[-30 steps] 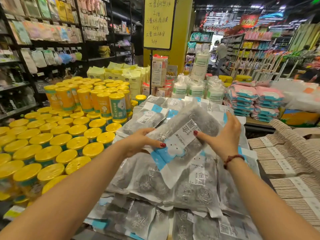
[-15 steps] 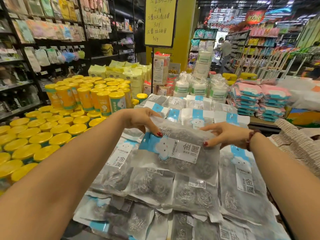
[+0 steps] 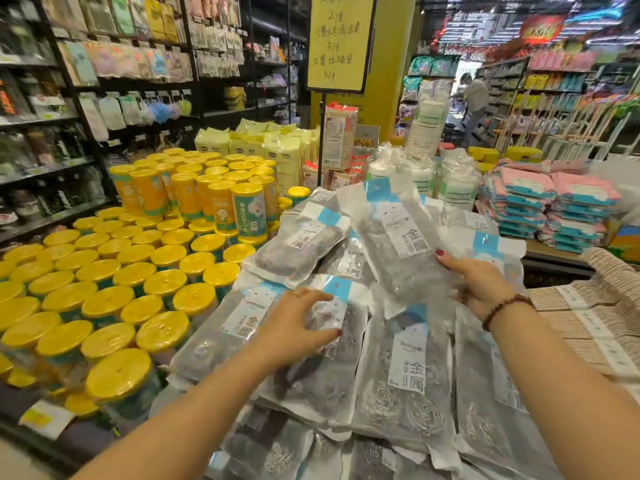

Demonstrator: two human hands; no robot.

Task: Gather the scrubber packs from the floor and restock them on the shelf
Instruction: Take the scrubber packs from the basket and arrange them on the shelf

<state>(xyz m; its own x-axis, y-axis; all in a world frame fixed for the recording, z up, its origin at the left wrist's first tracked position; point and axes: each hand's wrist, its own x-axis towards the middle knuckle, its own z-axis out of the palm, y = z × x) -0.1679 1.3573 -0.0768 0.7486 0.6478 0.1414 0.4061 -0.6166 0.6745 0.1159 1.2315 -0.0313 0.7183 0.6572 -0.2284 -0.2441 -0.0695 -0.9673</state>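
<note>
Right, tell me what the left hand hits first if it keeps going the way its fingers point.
The left hand points right and slightly away across the pile. It would probably first meet the clear plastic pack of grey metal scrubbers lying beside it, under the raised pack; depth is uncertain.

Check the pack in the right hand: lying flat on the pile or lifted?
Lifted. The right hand grips the scrubber pack at its lower end, tilting it above the pile.

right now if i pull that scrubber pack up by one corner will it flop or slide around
Probably floppy: the scrubber pack in the right hand is a thin plastic bag that looks creased. Likely light for its size, since it holds wire-mesh balls. The glossy film may slip against the pile of packs beneath.
</note>
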